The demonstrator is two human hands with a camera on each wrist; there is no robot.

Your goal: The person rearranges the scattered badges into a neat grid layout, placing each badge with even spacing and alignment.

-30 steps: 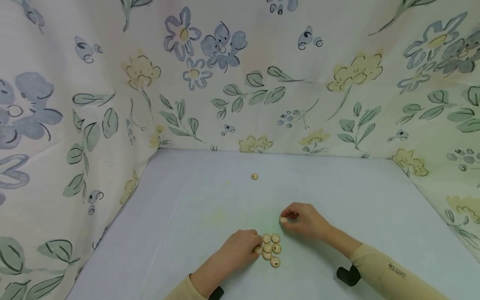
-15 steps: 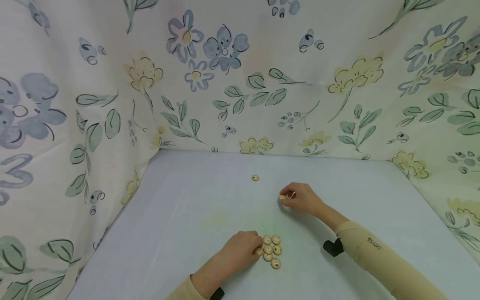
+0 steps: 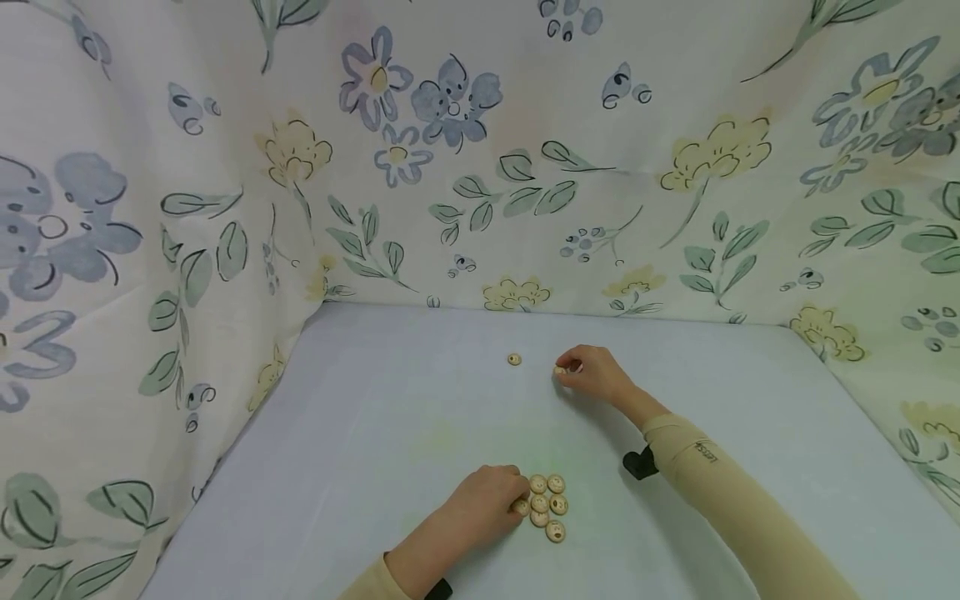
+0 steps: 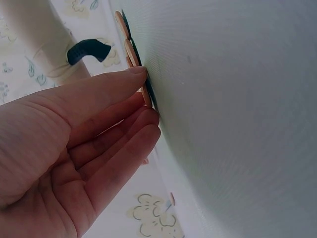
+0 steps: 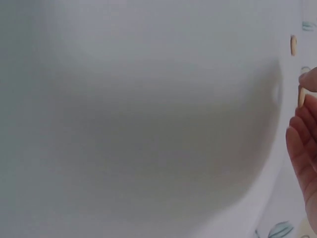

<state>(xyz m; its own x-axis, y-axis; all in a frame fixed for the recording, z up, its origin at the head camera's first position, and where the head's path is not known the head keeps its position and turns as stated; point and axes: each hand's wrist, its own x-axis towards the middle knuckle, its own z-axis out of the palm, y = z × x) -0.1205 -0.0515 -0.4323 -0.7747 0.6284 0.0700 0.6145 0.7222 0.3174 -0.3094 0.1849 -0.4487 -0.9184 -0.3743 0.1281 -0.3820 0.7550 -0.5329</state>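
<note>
Set out: 1 lone button lies far out on the worktop.
In hand: right hand, its grip pinching a second button just beside it.
Left: left hand, fingers straight, touches the cluster of 6 buttons left to move.

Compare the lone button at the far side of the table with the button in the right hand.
The lone button lies flat on the table, untouched; the held button is pinched by the right hand. The lone one shows its face; the held one is partly hidden. Both are small, round and tan.
</note>
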